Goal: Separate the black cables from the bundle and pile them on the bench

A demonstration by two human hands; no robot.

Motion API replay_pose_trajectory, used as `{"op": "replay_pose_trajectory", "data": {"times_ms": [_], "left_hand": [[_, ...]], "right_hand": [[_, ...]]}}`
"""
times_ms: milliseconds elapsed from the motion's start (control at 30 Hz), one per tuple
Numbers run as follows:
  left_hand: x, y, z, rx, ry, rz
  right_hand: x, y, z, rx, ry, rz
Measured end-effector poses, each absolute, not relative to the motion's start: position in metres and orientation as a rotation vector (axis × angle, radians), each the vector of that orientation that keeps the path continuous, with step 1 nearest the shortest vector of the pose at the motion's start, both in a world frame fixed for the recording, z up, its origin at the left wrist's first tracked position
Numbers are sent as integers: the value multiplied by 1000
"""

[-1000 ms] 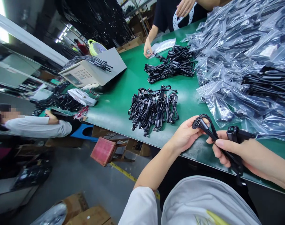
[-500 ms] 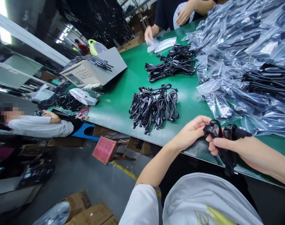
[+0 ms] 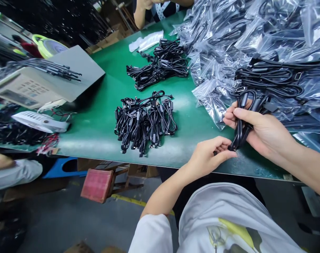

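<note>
A coiled black cable bundle (image 3: 240,131) is held over the near edge of the green table. My right hand (image 3: 265,131) is closed around its upper part, thumb on top. At the lower end, my left hand (image 3: 208,154) pinches the connector end between thumb and fingers. Just beyond my right hand lies a stack of black cables (image 3: 270,79) on top of clear plastic bags (image 3: 215,66) that contain more cables. To the left, a pile of coiled cables (image 3: 145,123) spreads on the table, with a second cable pile (image 3: 160,65) behind it.
The green table (image 3: 97,116) runs across the view. At left stand a beige box-shaped device (image 3: 70,77) with cables on top and a white device (image 3: 39,121). A co-worker's arm (image 3: 140,14) is at the far side. A red stool (image 3: 97,184) stands below.
My view has turned right. The cable bundle has moved away from my body, toward the bags, and my left hand has shifted to its lower end. The co-worker's hand has left the white packet.
</note>
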State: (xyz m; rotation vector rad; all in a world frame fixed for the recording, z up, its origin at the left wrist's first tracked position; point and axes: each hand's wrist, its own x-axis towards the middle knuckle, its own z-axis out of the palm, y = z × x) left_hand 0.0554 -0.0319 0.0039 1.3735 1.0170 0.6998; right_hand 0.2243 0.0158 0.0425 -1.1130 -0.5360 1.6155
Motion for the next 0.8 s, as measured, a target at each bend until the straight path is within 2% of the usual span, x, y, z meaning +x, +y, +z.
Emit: {"op": "replay_pose_trajectory", "data": {"times_ms": [233,800], "left_hand": [[47,-27,-1,1089,732,686],[45,-24,-5,983,678,643]], "right_hand": [[227,15,43,-1148,-484,1684],[228,17,38,-1183,-439,1731]]}}
